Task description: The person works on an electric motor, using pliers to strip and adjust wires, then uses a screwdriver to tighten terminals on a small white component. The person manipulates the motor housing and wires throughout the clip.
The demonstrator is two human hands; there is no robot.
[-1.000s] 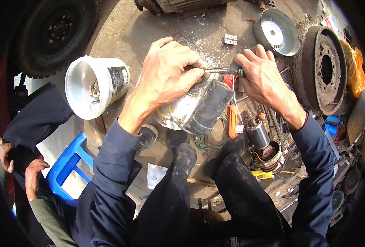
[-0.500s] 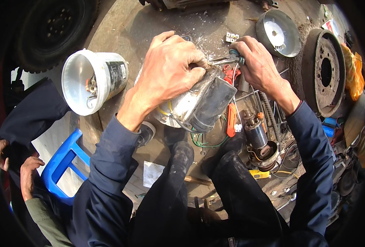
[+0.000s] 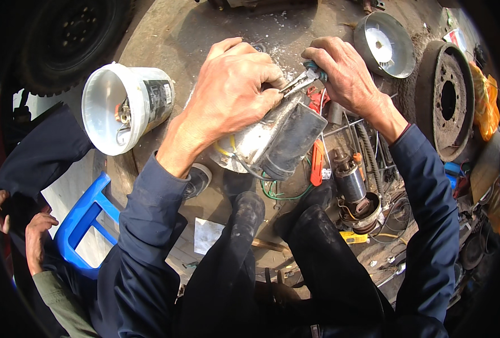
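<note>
Head view: right hand (image 3: 348, 76) closed round pliers (image 3: 301, 81), tips at left hand (image 3: 230, 93), whose thumb and fingers pinch together; anything between them hidden. Motor (image 3: 253, 142) with black cylinder (image 3: 296, 138) just below both hands. Step in hand looks like plier work at motor's upper edge; next move likely calls for steady left pinch, careful tip control.
</note>
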